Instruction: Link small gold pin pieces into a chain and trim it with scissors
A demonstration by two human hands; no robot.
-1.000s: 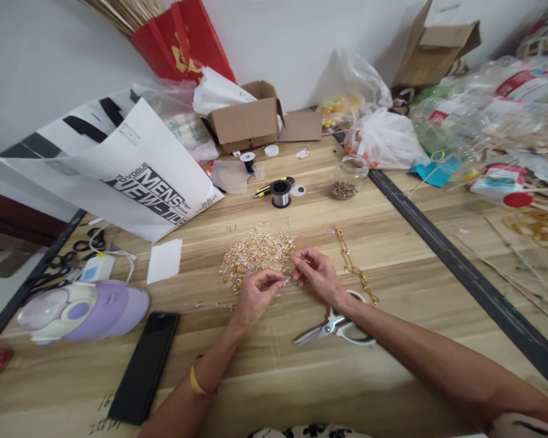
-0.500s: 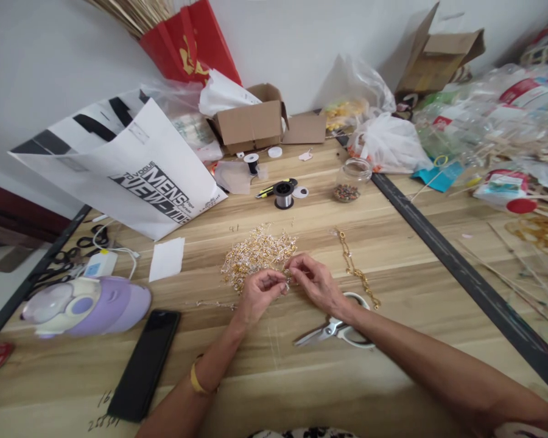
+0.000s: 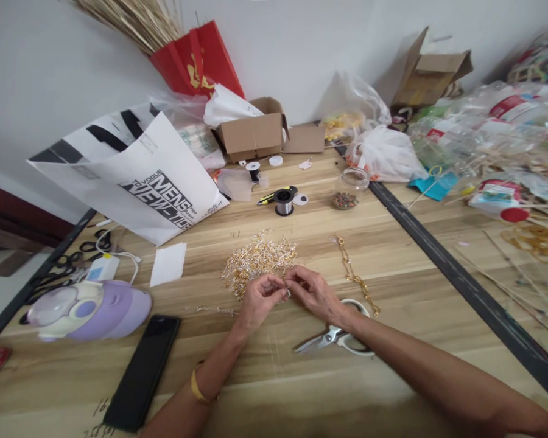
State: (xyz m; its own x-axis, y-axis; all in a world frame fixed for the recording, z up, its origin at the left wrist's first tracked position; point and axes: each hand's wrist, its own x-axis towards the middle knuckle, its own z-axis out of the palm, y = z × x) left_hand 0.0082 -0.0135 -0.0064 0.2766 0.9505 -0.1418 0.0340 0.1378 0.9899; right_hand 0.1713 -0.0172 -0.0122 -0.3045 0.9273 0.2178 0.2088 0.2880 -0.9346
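Note:
My left hand (image 3: 261, 299) and my right hand (image 3: 314, 293) meet fingertip to fingertip, both closed in a pinch. Between them is a small silvery piece (image 3: 288, 293), too tiny to make out fully. A heap of gold and silver beaded bits (image 3: 256, 258) lies just beyond my left hand. One thin beaded strand (image 3: 210, 310) stretches left of that hand. Scissors with white handles (image 3: 331, 336) rest partly under my right forearm. To the right, a gold chain (image 3: 349, 264) lies on the wooden table (image 3: 237, 389).
A wire spool (image 3: 284, 204), a yellow-black cutter knife (image 3: 267, 198) and a jar of beads (image 3: 348, 190) stand behind the heap. At left are a phone (image 3: 144, 371), a purple bottle (image 3: 105, 310) and a white paper bag (image 3: 150, 182). Plastic bottles (image 3: 506, 115) crowd the right.
My fingertips have drawn closer together around the small piece. The whole view has tilted up slightly, so things sit a little lower; the objects on the table stay in place.

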